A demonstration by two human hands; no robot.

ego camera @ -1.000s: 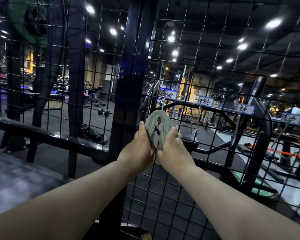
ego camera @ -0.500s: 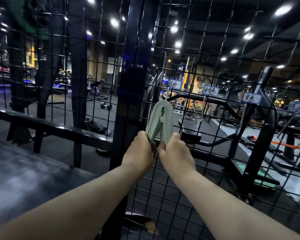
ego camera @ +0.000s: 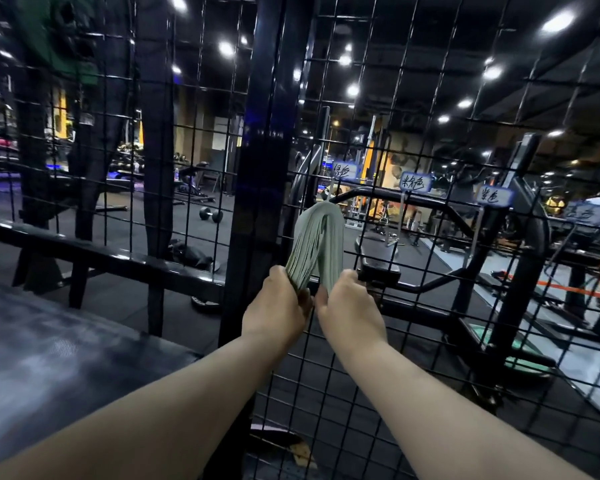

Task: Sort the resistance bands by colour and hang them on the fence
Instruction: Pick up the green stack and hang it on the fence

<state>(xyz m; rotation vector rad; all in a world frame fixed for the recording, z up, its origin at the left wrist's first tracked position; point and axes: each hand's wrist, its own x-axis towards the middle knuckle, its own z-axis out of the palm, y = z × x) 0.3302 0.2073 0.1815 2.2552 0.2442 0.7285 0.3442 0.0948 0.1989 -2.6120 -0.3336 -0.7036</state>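
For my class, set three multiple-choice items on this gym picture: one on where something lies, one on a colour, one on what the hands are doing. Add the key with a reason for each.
1. Where does the dumbbell lie?
A) on the floor beyond the fence, left of the thick black post
B) hung on the mesh
C) in the person's palm

2. What colour is the bundle of bands?
A) red
B) black
C) pale green

3. What are the left hand and right hand doing?
A) both hang free
B) each holds a lower end of the bundle
C) only the left touches it

Key: 1 A, it rests on the dark floor seen through the mesh. 2 C, the strips look pale grey-green. 3 B, each hand's grip closes on one side of the loop.
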